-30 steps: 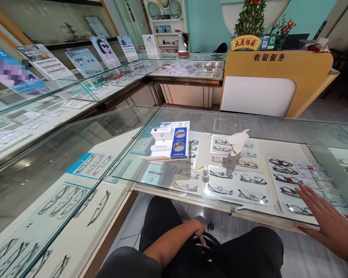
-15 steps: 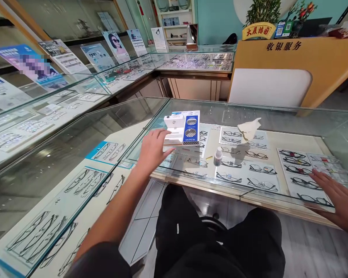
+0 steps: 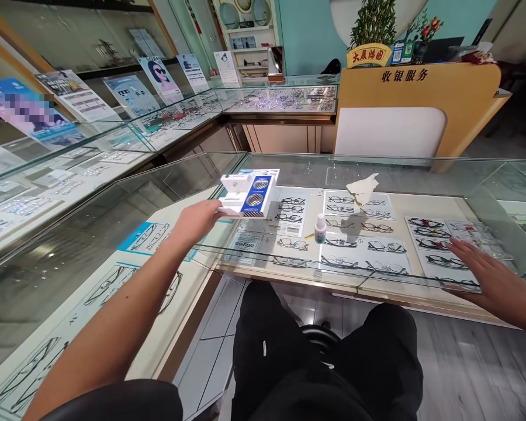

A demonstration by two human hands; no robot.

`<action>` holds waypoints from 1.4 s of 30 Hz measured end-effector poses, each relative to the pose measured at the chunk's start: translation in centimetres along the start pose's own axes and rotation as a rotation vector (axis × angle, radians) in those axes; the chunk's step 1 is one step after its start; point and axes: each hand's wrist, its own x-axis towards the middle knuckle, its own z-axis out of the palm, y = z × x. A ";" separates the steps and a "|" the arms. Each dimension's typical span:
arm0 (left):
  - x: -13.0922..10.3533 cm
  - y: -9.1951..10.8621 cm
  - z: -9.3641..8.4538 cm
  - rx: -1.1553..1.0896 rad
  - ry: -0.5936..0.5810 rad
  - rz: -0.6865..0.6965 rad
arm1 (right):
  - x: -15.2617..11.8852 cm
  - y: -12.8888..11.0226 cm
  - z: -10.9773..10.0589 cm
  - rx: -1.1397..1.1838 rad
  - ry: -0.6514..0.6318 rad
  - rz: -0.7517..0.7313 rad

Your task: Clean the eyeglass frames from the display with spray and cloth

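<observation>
My left hand (image 3: 200,219) grips the near left edge of an open white-and-blue cardboard box (image 3: 256,199) at the left end of the glass counter top. The fingertips partly disappear behind the box's edge. A small white-capped bottle (image 3: 319,229) stands upright to the right of the box. Behind that bottle, a crumpled pale cloth or tissue (image 3: 363,188) rests on the glass. My right hand (image 3: 491,278) lies palm down near the counter's front edge, fingers stretched out and holding nothing.
Under the glass counter (image 3: 284,248) lie rows of eyeglass frames (image 3: 386,248). More glass cases with upright advertising cards (image 3: 160,79) run along the left. A wooden reception desk (image 3: 388,90) with plants stands behind. My legs are beneath the front edge.
My left hand has closed on the edge of the box and shifted it a little leftward, away from the bottle. My right hand stays flat. The view has turned slightly.
</observation>
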 end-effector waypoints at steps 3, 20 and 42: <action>-0.8 -2.6 0.0 0.051 -0.036 -0.075 | 0.0 0.0 0.1 -0.018 -0.002 -0.009; -5.0 -13.8 -0.3 0.257 -0.196 -0.464 | 0.3 -0.8 -0.9 -0.071 -0.014 -0.013; -4.0 12.1 -0.9 -0.639 0.518 0.010 | 0.4 -1.9 -2.0 -0.043 -0.082 0.069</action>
